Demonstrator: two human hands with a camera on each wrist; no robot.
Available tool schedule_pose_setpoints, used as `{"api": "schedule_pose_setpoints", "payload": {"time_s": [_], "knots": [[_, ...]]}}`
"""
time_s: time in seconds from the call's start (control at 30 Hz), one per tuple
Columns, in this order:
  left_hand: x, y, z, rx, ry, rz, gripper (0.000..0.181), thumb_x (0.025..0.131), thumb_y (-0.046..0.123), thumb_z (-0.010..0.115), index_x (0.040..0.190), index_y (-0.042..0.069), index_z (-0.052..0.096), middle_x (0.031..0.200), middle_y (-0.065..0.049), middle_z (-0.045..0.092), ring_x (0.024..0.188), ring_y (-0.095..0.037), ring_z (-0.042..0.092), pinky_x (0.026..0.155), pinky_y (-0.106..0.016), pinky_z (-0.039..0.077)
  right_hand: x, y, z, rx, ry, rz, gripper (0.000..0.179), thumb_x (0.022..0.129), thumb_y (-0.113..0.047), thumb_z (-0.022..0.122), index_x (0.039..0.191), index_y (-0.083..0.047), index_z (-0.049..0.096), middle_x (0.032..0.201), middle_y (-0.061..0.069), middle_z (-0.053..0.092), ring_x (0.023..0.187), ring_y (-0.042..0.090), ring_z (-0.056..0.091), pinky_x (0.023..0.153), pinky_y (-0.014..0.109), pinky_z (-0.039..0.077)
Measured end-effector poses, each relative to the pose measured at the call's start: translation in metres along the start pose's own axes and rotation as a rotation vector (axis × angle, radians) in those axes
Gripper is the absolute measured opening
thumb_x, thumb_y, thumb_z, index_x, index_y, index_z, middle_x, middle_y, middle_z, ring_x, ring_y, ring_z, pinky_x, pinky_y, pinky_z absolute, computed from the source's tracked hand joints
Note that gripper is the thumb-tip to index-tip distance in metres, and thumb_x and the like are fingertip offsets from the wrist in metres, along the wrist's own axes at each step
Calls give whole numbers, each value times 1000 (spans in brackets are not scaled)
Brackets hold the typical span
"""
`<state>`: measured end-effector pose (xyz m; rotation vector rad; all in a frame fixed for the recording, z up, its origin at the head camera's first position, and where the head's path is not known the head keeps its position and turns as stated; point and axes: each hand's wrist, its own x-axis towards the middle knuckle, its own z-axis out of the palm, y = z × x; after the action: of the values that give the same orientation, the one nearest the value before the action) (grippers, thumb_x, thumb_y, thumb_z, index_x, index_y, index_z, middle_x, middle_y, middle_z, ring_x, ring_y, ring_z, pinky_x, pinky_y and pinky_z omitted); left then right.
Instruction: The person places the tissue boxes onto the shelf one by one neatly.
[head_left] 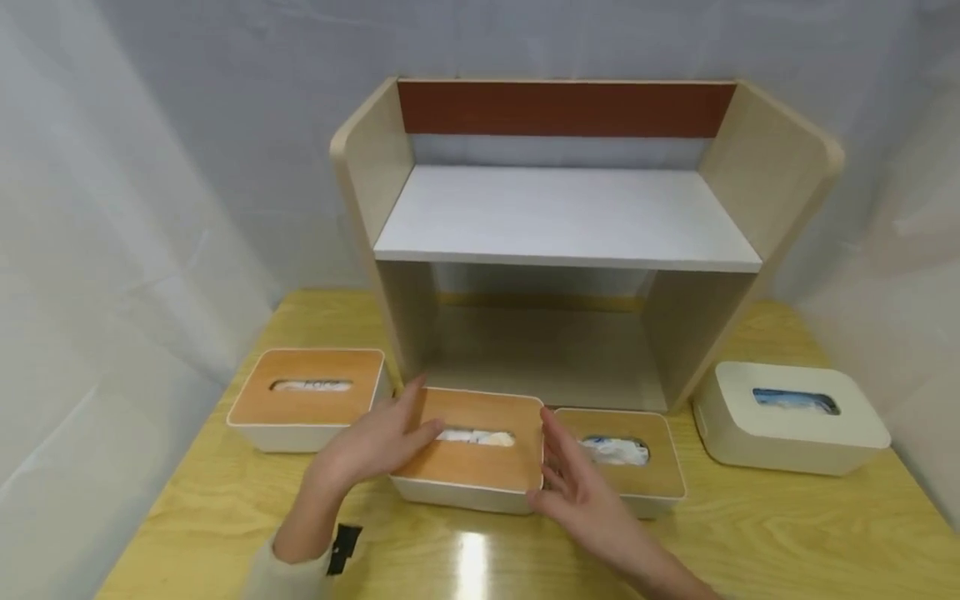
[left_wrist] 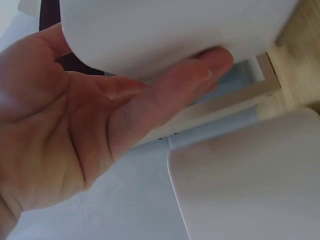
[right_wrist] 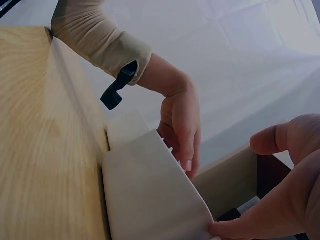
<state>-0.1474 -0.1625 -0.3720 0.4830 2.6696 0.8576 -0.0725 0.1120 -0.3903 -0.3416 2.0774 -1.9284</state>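
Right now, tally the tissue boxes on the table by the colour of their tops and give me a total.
Orange-topped boxes: 2
Tan-topped box: 1
Cream-topped box: 1
Total: 4
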Motion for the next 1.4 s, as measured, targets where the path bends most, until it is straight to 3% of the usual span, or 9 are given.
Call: {"api": "schedule_pose_setpoints", "payload": {"time_s": [0.1, 0.43, 0.63, 0.77, 0.93, 1.07, 1.17, 1.27, 1.4], "knots": [[-11, -6, 1, -36, -17, 36, 85, 104, 44, 48, 157, -3, 3, 158, -30, 21, 131, -45, 47, 104, -55, 43, -6, 3, 5, 22, -32, -27, 90, 92, -4, 64, 160, -6, 5, 165, 15, 1, 150, 36, 6, 115, 46, 19], [-46, -23, 20, -245, -41, 18, 98, 101, 49, 52, 156, 0, -12, 163, -23, -9, 146, -43, 18, 116, -57, 21, -27, 33, 23, 208, -89, 60, 102, 90, -2, 61, 155, -3, -18, 161, 23, -19, 147, 41, -11, 113, 43, 5], [-44, -34, 31, -313, -24, 28, 94, 100, 47, 54, 158, 1, -4, 161, -27, 13, 134, -40, 43, 108, -55, 39, -23, 51, 26, 269, -97, 138, 108, 90, 1, 59, 151, -6, -29, 155, 27, -31, 142, 48, -20, 112, 62, -3], [-41, -40, 36, -397, -35, 95, 90, 101, 35, 58, 158, 0, -3, 155, -31, 29, 124, -36, 54, 98, -49, 49, -18, 58, 28, 249, -66, 154, 111, 88, 3, 60, 153, -13, -29, 154, 29, -31, 142, 51, -18, 113, 61, 2], [-42, -41, 40, -408, -24, 77, 97, 98, 32, 63, 157, -2, -6, 159, -33, 14, 133, -46, 43, 103, -54, 45, -15, 63, 33, 268, -53, 154, 115, 85, 6, 59, 152, -22, -30, 155, 24, -33, 142, 49, -18, 110, 36, 36], [-43, -36, 41, -400, 18, 31, 100, 97, 34, 65, 157, -3, -6, 160, -31, 3, 134, -48, 41, 104, -54, 43, -14, 63, 36, 282, -67, 128, 113, 86, 7, 58, 151, -18, -31, 156, 22, -33, 142, 47, -19, 100, 20, 40], [-43, -34, 40, -392, 53, 17, 100, 96, 32, 66, 156, -5, -4, 160, -31, 5, 137, -46, 38, 104, -52, 44, -12, 59, 38, 266, -65, 137, 111, 88, 4, 58, 151, -16, -31, 156, 20, -33, 143, 46, -17, 115, 39, 26], [-41, -34, 40, -381, 77, 5, 99, 96, 33, 66, 156, -6, -2, 160, -31, 6, 141, -45, 31, 104, -51, 45, -10, 57, 42, 243, -44, 149, 109, 88, 3, 57, 152, -15, -30, 157, 21, -31, 144, 47, -14, 114, 58, 15], [-38, -36, 38, -375, 89, -1, 100, 96, 35, 66, 156, -6, -2, 160, -31, 5, 140, -47, 31, 102, -51, 46, -7, 56, 45, 220, -20, 135, 107, 89, 4, 56, 151, -11, -30, 156, 28, -28, 143, 50, -11, 113, 56, 24]]}}
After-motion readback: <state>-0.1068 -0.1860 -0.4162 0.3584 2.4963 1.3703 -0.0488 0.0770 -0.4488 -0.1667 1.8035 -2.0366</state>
